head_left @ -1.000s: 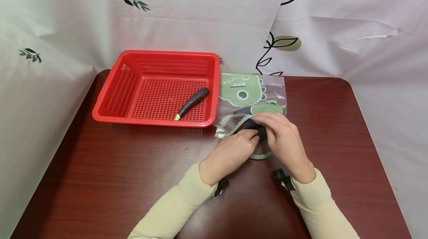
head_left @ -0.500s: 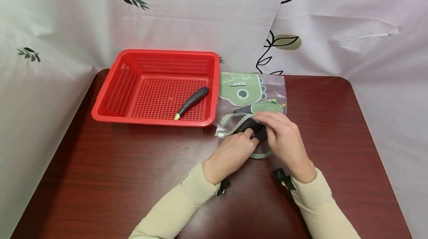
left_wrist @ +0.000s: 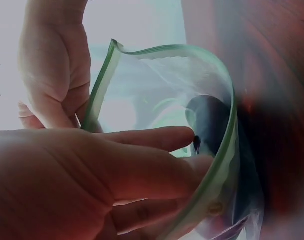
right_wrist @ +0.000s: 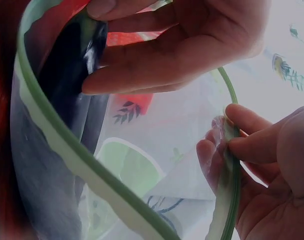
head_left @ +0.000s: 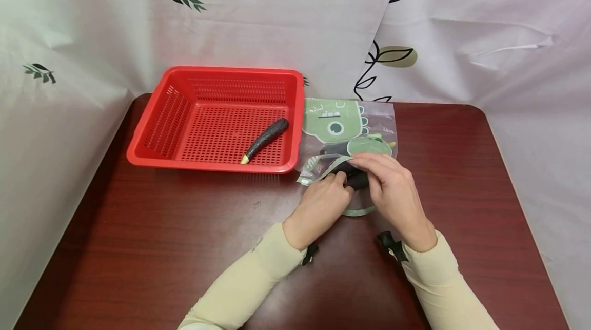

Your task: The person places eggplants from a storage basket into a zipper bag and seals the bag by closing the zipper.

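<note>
A clear zip bag point(head_left: 323, 132) with green dinosaur print lies right of the red basket, its green-edged mouth spread wide. At the mouth's upper right edge, my right hand point(head_left: 396, 194) pinches the bag's rim between thumb and fingers. My left hand point(head_left: 320, 209) reaches into the mouth, its thumb and fingers on the end of a dark eggplant point(right_wrist: 67, 70) in the right wrist view. That eggplant lies inside the bag, beside other dark shapes partly hidden by print and hands. In the left wrist view, the left fingers point(left_wrist: 156, 172) also meet a dark rounded end.
The red perforated basket point(head_left: 212, 165) stands at the table's back left, touching or nearly touching the bag. One dark eggplant point(head_left: 265, 140) with a pale green end lies in it. A white printed curtain point(head_left: 258, 27) surrounds the brown wooden table point(head_left: 184, 232) at the back and sides.
My left hand has shifted slightly up and inward at the bag's mouth, and more of the dark eggplant shows to its right. The right hand keeps its place on the rim.
</note>
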Demonstrator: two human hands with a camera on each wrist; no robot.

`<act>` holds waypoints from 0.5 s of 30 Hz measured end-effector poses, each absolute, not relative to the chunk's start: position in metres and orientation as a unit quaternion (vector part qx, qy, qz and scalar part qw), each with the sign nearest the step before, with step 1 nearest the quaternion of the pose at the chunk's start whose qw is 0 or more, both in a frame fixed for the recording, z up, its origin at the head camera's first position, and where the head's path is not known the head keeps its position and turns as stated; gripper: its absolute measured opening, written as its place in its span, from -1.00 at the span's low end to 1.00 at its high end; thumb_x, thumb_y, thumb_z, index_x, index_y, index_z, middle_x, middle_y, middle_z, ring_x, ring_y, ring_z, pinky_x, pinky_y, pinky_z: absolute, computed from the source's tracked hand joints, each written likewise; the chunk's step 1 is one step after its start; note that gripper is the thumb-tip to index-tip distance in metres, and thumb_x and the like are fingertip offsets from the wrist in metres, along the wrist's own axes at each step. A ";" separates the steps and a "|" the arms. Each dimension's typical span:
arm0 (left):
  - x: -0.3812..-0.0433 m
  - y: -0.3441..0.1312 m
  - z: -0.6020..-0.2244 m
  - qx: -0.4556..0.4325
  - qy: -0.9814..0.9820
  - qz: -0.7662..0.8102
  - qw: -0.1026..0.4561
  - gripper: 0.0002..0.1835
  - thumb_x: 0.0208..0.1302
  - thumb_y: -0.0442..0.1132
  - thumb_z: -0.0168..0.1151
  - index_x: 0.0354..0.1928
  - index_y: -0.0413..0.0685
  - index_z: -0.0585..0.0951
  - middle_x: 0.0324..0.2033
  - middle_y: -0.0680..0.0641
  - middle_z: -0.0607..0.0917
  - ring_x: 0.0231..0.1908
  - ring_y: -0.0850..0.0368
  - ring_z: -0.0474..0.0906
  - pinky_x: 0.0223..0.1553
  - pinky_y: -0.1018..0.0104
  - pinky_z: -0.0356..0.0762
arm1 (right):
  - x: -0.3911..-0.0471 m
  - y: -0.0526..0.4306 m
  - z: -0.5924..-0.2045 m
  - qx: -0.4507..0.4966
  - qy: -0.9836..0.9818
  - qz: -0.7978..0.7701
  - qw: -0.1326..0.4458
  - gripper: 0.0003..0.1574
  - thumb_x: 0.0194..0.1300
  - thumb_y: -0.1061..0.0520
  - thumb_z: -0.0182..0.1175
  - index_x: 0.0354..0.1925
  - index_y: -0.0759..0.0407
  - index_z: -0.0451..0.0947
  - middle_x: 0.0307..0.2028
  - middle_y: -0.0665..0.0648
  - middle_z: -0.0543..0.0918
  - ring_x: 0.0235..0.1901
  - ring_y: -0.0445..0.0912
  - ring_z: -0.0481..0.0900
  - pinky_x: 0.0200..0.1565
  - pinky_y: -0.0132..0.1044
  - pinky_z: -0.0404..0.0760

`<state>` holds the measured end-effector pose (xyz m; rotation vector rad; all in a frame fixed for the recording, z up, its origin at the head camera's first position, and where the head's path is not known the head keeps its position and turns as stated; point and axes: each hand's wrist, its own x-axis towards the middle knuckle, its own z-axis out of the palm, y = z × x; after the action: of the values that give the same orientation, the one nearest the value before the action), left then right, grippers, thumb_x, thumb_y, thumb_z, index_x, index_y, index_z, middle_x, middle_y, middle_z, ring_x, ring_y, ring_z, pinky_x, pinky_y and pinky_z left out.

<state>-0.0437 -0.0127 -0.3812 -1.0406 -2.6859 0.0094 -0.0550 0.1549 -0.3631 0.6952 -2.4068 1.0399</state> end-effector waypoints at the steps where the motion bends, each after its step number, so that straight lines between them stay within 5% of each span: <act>1: -0.044 -0.012 -0.382 -0.356 -0.925 0.006 0.133 -0.85 0.32 -0.28 0.21 -0.37 0.07 0.73 -0.35 -0.02 0.59 -0.38 0.10 0.58 -0.42 0.29 0.58 | -0.055 0.155 -0.363 0.251 -0.866 0.375 0.214 -0.55 0.27 0.54 0.12 -0.06 0.18 0.75 -0.02 0.08 0.74 0.04 -0.01 0.64 0.13 -0.19 0.49; 15: -0.039 -0.006 -0.392 -0.321 -0.935 0.010 0.150 -0.84 0.26 -0.31 0.24 -0.43 0.09 0.72 -0.38 -0.01 0.59 -0.35 0.12 0.57 -0.40 0.31 0.58 | -0.056 0.154 -0.365 0.256 -0.860 0.382 0.221 -0.54 0.26 0.56 0.11 -0.08 0.19 0.75 -0.04 0.08 0.74 0.03 0.00 0.65 0.13 -0.20 0.49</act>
<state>-0.0391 -0.0061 -0.3920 -0.9232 -2.6860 0.0292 -0.0563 0.1538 -0.3646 0.7081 -2.3769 1.0551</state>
